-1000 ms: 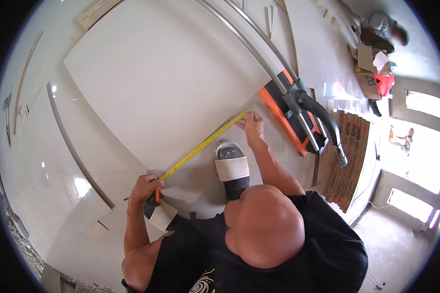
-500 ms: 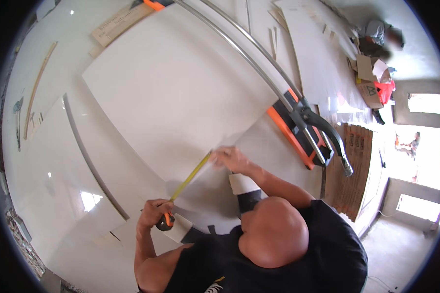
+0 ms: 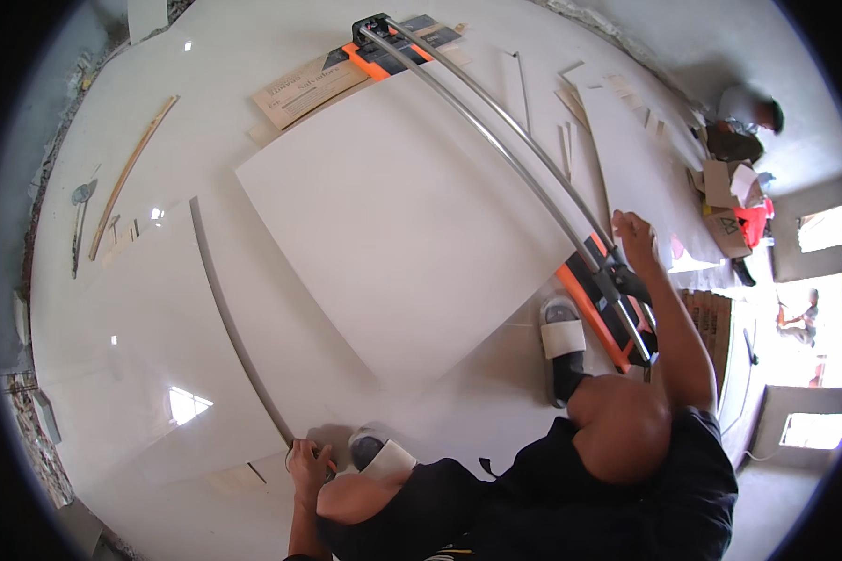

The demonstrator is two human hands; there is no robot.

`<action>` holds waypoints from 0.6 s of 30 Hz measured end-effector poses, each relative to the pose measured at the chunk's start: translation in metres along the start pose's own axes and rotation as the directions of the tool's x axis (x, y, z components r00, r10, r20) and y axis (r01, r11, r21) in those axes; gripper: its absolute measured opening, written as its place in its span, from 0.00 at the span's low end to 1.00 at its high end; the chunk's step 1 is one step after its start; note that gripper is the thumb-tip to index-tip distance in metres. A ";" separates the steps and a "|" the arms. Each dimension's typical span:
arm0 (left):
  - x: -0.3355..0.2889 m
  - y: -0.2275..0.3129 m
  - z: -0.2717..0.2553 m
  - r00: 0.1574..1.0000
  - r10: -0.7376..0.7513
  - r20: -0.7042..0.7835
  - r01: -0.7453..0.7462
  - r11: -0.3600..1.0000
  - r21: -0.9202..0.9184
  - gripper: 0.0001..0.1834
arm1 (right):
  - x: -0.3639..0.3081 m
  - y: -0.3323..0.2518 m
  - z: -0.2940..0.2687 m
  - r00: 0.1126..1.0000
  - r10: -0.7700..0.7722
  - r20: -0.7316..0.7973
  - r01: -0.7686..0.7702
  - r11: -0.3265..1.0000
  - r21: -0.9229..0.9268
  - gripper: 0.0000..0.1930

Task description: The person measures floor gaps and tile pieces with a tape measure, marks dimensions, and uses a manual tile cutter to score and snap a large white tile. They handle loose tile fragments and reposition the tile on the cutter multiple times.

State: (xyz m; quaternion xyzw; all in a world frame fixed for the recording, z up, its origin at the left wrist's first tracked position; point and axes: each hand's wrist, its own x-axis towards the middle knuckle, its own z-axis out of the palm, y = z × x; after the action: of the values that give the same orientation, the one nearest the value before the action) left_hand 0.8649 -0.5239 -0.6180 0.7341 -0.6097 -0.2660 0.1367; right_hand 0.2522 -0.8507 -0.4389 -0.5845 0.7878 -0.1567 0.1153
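Observation:
My left hand (image 3: 307,465) is closed round a tape measure at the lower left, low over the floor next to my foot; only a bit of the case shows. My right hand (image 3: 636,236) reaches past the black handle (image 3: 631,283) of a tile cutter. Its fingers are curled, and whatever they may hold is hidden. The cutter has two long steel rails (image 3: 496,131) and an orange and black base (image 3: 592,309). A large white tile (image 3: 393,215) lies under the rails, reaching out to their left.
My sandalled feet (image 3: 563,338) stand at the tile's near side. Another long tile (image 3: 159,346) lies at left. A wooden strip (image 3: 133,178) and trowel (image 3: 79,201) lie beyond. Tile offcuts (image 3: 566,145) and a carton (image 3: 725,224) are at right. Another person (image 3: 744,122) crouches far right.
The extended yellow tape no longer shows. My right hand has moved from the tile's near edge to the right, beyond the cutter handle. My left hand is lower, and the view has shifted.

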 end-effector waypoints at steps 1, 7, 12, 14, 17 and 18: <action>-0.001 0.004 -0.001 0.999 0.043 -0.024 -0.041 0.996 0.073 0.17 | 0.014 0.010 0.004 1.000 -0.006 0.012 0.007 0.996 -0.091 0.18; 0.048 0.063 -0.041 0.999 -0.022 0.028 0.016 0.984 0.177 0.16 | 0.095 0.080 0.057 0.995 0.039 0.095 -0.024 0.988 -0.154 0.22; 0.139 0.104 -0.047 0.911 -0.276 0.306 0.221 0.954 0.203 0.23 | 0.154 0.095 0.119 0.975 -0.052 0.215 0.061 0.998 -0.033 0.22; 0.151 0.133 -0.003 0.910 -0.276 0.308 0.257 0.961 0.103 0.28 | 0.172 0.092 0.127 0.958 0.009 0.285 -0.044 0.992 0.118 0.24; 0.146 0.171 0.052 0.681 -0.679 0.273 0.731 0.612 -0.301 0.32 | 0.193 0.088 0.135 0.911 0.041 0.409 -0.043 0.999 -0.005 0.25; 0.145 0.182 0.071 0.663 -0.738 0.122 0.719 0.584 -0.377 0.31 | 0.196 0.087 0.136 0.898 0.074 0.434 -0.099 0.995 0.033 0.23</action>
State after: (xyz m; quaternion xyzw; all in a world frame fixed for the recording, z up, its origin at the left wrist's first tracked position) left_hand 0.6926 -0.6951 -0.6132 0.8815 -0.1850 -0.3976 0.1748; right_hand 0.1674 -1.0304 -0.5973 -0.5657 0.7632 -0.0392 0.3097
